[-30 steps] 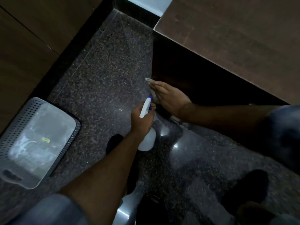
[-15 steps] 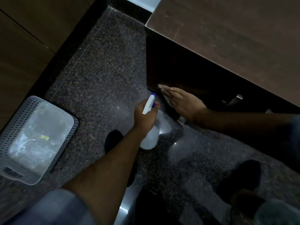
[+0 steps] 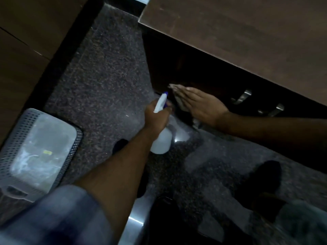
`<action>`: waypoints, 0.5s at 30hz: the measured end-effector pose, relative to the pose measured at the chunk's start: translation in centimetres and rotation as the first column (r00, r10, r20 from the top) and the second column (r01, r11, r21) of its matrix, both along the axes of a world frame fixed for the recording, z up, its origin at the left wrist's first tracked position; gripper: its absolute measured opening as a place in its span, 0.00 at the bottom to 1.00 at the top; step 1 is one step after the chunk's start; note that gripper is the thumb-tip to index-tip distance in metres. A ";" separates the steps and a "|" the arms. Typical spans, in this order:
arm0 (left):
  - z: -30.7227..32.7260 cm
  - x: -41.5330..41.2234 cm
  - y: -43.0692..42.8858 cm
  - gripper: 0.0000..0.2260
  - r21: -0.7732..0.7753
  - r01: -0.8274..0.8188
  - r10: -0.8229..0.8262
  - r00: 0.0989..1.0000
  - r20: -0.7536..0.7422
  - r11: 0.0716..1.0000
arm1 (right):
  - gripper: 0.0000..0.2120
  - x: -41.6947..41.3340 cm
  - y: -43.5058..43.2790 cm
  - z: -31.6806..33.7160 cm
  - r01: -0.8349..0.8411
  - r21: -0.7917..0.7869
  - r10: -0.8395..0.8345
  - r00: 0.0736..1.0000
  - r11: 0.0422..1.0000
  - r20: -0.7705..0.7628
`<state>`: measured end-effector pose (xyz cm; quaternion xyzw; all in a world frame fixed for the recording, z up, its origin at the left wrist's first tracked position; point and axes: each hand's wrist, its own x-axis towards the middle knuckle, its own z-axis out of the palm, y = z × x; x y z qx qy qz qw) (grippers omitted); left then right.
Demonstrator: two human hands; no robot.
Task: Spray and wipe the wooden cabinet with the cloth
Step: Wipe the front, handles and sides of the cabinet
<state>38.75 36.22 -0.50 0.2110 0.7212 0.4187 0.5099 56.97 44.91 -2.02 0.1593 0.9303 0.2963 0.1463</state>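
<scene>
Both hands busy: left hand [image 3: 156, 117] grips the spray bottle [image 3: 161, 140], right hand [image 3: 203, 105] presses the cloth [image 3: 178, 96] flat on the dark cabinet [image 3: 194, 68] front, so wiping looks underway, extent left unclear.

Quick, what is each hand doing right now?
Left hand: closed around the spray bottle.
Right hand: open and flat, pressing the cloth against the dark cabinet front.
</scene>
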 end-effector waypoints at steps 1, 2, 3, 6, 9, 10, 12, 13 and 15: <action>0.1 0.4 -0.1 0.15 0.001 -0.008 0.008 1.000 -0.008 1.000 | 0.27 -1.9 0.3 0.3 -0.005 -0.014 0.005 1.000 1.000 0.007; 0.1 0.7 -0.3 0.14 0.009 -0.031 0.031 0.999 -0.018 0.999 | 0.28 -3.3 0.4 -0.3 -0.060 -0.029 0.062 0.995 0.998 0.073; 0.1 0.8 -0.4 0.13 0.007 -0.060 0.060 0.998 -0.027 0.998 | 0.29 -3.9 0.6 -2.2 -0.080 -0.077 0.091 0.983 0.994 0.158; 0.2 0.8 -0.9 0.11 -0.041 -0.066 0.065 0.998 -0.010 0.997 | 0.40 -0.4 0.9 -8.3 0.251 -0.417 -0.163 0.958 0.874 0.236; -0.5 1.0 -1.9 0.14 -0.064 0.059 -0.058 0.998 0.019 0.996 | 0.41 4.9 -0.5 -7.9 0.283 -0.399 -0.119 0.914 0.872 0.388; -0.5 1.4 -2.3 0.13 -0.067 0.099 -0.097 0.994 0.041 0.993 | 0.37 6.6 -1.8 -6.3 0.165 -0.195 -0.057 0.884 0.967 0.464; -0.7 2.5 -2.8 0.12 -0.068 0.163 -0.159 0.986 0.055 0.984 | 0.32 8.6 -3.1 -3.4 0.045 -0.188 0.038 0.909 0.981 0.415; -0.7 3.1 -3.0 0.11 -0.064 0.174 -0.170 0.983 0.061 0.983 | 0.32 8.7 -3.1 -1.9 0.104 -0.169 -0.046 0.948 0.980 0.314; -0.4 4.0 -3.4 0.10 -0.064 0.164 -0.160 0.985 0.068 0.984 | 0.33 7.1 -1.7 -1.2 0.062 -0.133 -0.033 0.977 0.989 0.211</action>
